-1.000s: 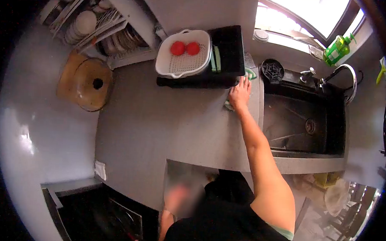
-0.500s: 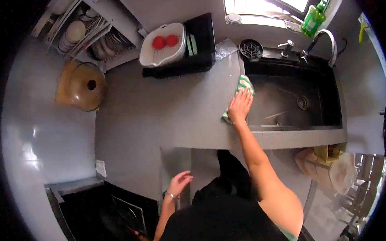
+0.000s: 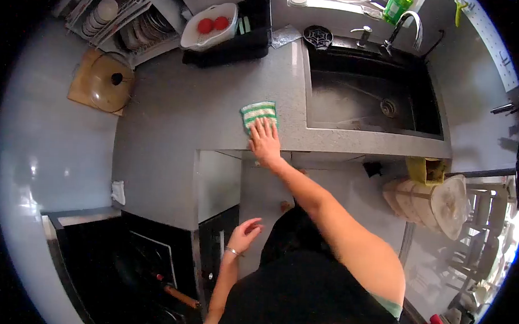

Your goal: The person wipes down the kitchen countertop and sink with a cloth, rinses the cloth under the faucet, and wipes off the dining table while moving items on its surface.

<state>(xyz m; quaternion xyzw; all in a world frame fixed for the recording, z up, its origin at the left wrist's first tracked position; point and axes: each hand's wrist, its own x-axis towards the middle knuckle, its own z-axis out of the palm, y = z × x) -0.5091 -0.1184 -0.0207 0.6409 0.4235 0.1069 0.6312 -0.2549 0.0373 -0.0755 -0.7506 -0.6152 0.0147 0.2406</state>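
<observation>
My right hand (image 3: 264, 145) lies on a green and white striped cloth (image 3: 259, 110), its fingers stretched out and a little spread. The cloth is flat on the grey counter (image 3: 175, 122), left of the black sink (image 3: 359, 102) and near the counter's front edge. Lower down, my left hand (image 3: 245, 234) hangs in the air in front of the counter. Its fingers are loosely curved with the thumb apart, and nothing is in it.
A black rack (image 3: 255, 39) with a white basket (image 3: 206, 37) of red items stands at the back. A glass lid (image 3: 109, 85) rests on a wooden board (image 3: 79, 90) at left. The faucet (image 3: 410, 24) rises behind the sink. A black stove (image 3: 141, 272) is at lower left.
My right hand has slid the cloth left, away from the sink edge, and the cloth lies more spread out. The view has shifted. My left hand stays in the air, much as before.
</observation>
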